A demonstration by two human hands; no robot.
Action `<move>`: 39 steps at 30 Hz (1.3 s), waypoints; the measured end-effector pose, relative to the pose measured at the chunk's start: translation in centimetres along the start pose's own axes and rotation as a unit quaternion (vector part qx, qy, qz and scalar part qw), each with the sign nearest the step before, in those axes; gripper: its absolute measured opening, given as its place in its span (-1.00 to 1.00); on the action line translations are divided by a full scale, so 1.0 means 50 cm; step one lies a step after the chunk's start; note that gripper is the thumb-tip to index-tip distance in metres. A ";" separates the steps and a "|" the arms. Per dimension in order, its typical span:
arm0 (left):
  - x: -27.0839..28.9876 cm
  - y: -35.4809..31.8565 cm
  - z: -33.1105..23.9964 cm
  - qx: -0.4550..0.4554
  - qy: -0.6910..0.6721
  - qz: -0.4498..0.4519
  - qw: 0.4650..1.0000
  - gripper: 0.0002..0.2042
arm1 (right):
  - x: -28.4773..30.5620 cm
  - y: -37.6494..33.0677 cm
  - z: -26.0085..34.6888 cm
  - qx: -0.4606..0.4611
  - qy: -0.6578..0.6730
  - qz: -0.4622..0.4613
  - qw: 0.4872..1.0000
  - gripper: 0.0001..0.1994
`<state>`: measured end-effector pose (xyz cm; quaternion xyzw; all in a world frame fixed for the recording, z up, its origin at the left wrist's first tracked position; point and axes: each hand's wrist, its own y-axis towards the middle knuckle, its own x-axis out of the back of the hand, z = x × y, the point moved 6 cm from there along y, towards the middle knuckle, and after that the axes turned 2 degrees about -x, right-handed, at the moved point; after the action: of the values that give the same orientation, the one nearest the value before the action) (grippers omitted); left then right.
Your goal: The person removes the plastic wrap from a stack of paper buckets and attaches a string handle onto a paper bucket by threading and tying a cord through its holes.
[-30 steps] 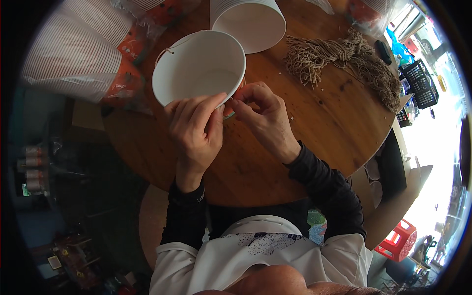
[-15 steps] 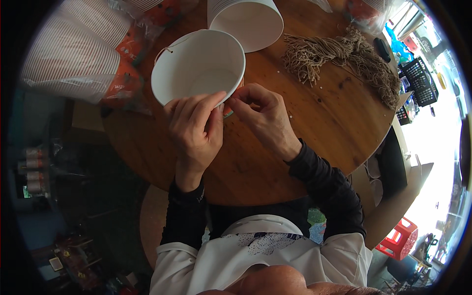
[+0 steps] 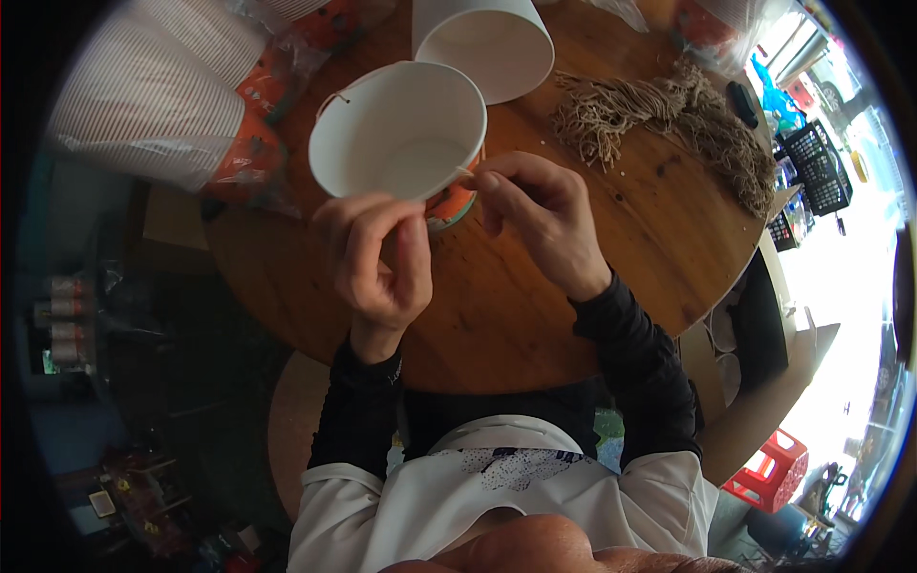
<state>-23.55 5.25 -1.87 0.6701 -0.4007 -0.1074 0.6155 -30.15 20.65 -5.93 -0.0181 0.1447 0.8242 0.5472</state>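
Note:
A white paper bucket [image 3: 396,129] with an orange outer side tilts its open mouth toward me on the round table. A thin cord handle loops at its far left rim. At the near right rim a short pale end of cord [image 3: 465,172] shows, and my right hand [image 3: 544,215] pinches it between thumb and forefinger. My left hand [image 3: 377,263] is just below the near rim, thumb and forefinger pressed together, its other fingertips blurred; whether it grips anything is hidden. Behind this bucket a second white bucket [image 3: 487,48] lies with its mouth toward me.
A bundle of brown cords [image 3: 659,110] lies on the right of the wooden table [image 3: 506,315], near a small black object [image 3: 740,103]. Bagged stacks of buckets [image 3: 153,124] crowd the left. Beyond the table are a black crate [image 3: 815,167] and a red stool [image 3: 774,470].
The bucket has shifted slightly right. My left fingers have come down off its rim, and my right hand has moved a little right, exposing the pale cord end.

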 end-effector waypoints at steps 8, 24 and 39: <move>-0.027 -0.013 -0.009 0.072 -0.171 0.073 0.980 -0.78 | -0.031 -0.040 0.074 0.331 -0.285 0.002 0.900 -0.75; -0.038 -0.019 -0.014 0.054 -0.140 0.053 0.987 -0.97 | -0.021 -0.027 0.061 0.189 -0.202 0.034 0.960 -0.79; -0.021 0.012 -0.021 0.005 0.050 0.048 0.998 -0.69 | 0.001 -0.005 -0.017 -0.050 -0.059 0.024 0.997 -0.90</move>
<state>-23.81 6.78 -1.49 0.6575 -0.4019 -0.0424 0.6358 -30.07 20.57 -6.82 0.0064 0.0716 0.8427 0.5335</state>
